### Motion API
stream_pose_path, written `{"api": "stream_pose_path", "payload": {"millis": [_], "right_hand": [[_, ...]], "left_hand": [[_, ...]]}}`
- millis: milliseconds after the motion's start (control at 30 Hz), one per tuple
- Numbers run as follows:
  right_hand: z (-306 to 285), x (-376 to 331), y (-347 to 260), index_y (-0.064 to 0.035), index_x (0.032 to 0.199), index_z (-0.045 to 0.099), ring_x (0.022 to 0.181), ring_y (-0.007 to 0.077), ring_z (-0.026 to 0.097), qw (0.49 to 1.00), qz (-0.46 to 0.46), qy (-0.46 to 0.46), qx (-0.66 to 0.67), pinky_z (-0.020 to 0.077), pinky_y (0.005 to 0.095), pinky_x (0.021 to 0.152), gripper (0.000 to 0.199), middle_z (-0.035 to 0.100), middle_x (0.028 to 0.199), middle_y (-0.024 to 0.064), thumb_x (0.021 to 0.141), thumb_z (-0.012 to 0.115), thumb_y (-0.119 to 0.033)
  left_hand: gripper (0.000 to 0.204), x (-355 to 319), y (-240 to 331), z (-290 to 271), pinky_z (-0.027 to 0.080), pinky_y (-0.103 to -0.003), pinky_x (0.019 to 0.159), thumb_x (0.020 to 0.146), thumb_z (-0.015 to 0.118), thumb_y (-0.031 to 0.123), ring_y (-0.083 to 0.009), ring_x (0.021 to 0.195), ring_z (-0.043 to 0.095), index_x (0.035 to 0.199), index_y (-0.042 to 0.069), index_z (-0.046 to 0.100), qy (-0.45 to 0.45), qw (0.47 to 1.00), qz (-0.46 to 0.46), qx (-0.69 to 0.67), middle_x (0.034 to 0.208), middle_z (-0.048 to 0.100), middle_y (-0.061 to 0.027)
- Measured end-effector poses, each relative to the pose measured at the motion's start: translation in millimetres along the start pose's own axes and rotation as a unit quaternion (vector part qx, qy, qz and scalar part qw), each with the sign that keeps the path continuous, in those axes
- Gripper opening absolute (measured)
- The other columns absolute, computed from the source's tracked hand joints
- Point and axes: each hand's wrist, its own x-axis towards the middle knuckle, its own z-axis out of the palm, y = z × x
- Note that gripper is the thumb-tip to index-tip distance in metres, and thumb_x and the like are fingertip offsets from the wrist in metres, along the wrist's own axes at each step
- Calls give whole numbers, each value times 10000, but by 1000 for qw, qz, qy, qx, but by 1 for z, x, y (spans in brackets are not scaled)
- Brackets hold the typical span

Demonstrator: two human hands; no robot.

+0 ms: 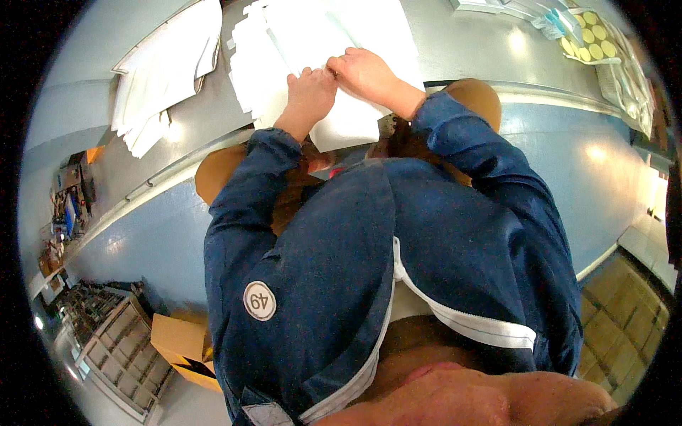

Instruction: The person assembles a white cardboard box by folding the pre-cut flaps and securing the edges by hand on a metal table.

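As a worker in a navy jacket is facing a grey metal table, the left hand and right hand are meeting over a broad spread of white sheets directly in front. Both hands are curling nearly closed, their fingertips almost touching, and are apparently pinching the uppermost layer; how many layers they are catching is too small to tell. The close pairing is probably keeping one spot under control while the table is bearing the weight of the spread. A white flap is hanging past the table's near edge, below the hands, and the spread's left side is showing uneven, stepped edges. A second white stack is lying farther left, a strip of grey metal separating the two. Rightward, the tabletop is stretching toward a packet with yellow discs near the far end, so the right hand is seemingly having more room for sideways movement than the left.
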Motion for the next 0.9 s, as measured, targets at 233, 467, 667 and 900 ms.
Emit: {"api": "stream_pose_path", "payload": {"millis": [233, 467, 667, 900], "right_hand": [[2, 4, 0, -144, 1083, 657, 885, 292, 667, 999, -29, -1, 31, 502, 445, 858, 189, 686, 852, 76, 897, 661, -178], [-1, -2, 11, -145, 1078, 659, 933, 263, 647, 993, -115, -7, -4, 501, 422, 854, 169, 678, 870, 40, 911, 634, -153], [0, -3, 7, -144, 1047, 652, 911, 260, 646, 992, -120, 22, 10, 509, 411, 826, 153, 677, 862, 42, 896, 634, -151], [3, -2, 5, -119, 1037, 642, 869, 299, 661, 998, -53, -7, 21, 522, 442, 810, 179, 666, 822, 82, 862, 665, -149]], "left_hand": [[389, 2, -40, -5, 396, -514, 1082, 898, 516, 86, -346, 1287, 530, 1265, 79, 645, -29, 967, 35, -249, 1332, 619, -132], [412, -44, -77, -10, 370, -452, 1132, 839, 663, 59, -315, 1405, 424, 1233, 179, 661, 116, 962, 175, -177, 1417, 571, -17], [250, -47, -75, -3, 358, -464, 1118, 864, 711, 148, -244, 1366, 490, 1107, 184, 669, 131, 955, 219, -150, 1268, 643, 10], [70, -34, -60, -12, 372, -496, 1122, 894, 580, 85, -241, 1161, 618, 943, 108, 624, 108, 955, 276, 5, 1019, 678, -39]]}}
